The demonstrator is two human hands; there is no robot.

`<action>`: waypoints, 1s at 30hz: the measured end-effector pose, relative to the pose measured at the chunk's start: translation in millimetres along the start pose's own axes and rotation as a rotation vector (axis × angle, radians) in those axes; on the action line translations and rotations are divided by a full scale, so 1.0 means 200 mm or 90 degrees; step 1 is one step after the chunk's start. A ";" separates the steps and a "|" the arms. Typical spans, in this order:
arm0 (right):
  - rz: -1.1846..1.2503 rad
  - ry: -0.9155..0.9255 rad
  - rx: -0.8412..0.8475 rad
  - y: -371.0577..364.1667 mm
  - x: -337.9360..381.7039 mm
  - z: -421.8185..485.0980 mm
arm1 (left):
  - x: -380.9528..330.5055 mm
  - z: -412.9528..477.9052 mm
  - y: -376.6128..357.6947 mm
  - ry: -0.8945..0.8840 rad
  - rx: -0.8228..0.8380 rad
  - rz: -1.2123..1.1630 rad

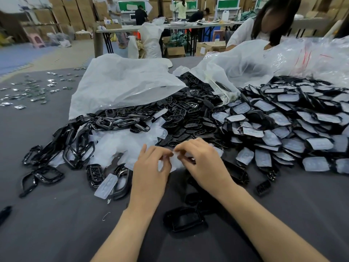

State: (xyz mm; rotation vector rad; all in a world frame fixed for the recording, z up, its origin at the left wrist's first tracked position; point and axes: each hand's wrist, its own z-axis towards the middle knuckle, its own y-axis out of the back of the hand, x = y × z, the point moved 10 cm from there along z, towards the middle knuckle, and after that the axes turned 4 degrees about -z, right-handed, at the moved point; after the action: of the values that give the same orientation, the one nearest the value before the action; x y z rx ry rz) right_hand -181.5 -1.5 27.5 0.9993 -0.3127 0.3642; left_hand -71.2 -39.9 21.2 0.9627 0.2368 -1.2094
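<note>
The translucent white pad (174,163) sits between your two hands, just above the grey table (56,224), at the near edge of the heaps of parts. Your left hand (151,167) pinches its left edge with the fingers curled in over it. Your right hand (204,163) pinches the right edge the same way, knuckles up and fingertips bent down onto the pad. The fingertips of both hands almost meet over the pad's top edge. How your thumbs lie beneath it cannot be told.

Close in front of you, between your forearms, a black shell (184,219) lies on the table. To the left of your hands a heap of loose translucent pads (120,144) lies among glossy black frames (79,150). Beyond your hands a pile of black button grids (181,114) spills from under a white bag (120,82). To the right a wide heap of black pieces with pads fitted (283,133) spreads out below a clear bag (236,70). Small shiny bits (28,89) are scattered on the far left of the table. A person in white (243,33) sits across from you.
</note>
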 end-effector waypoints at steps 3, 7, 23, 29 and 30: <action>0.042 -0.038 -0.014 0.03 -0.05 0.00 | 0.02 0.00 0.01 0.025 -0.008 -0.022; 0.096 -0.091 -0.078 0.08 -0.12 -0.01 | 0.10 -0.01 0.03 0.109 -0.032 -0.051; 0.316 -0.261 -0.137 0.11 -0.27 -0.09 | 0.29 0.40 -0.02 -0.015 0.213 0.471; 0.669 -0.385 -0.179 0.06 -0.36 -0.11 | 0.15 0.51 0.18 -0.087 0.008 0.344; 0.686 -0.394 -0.182 0.06 -0.37 -0.12 | 0.15 0.52 0.21 -0.049 -0.016 0.294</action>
State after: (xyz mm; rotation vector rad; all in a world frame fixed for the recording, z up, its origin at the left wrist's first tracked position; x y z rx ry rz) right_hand -250.5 13.0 -6.0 0.5602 -1.4423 0.9434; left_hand -56.6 -136.0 86.2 0.8865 -0.0339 -0.8143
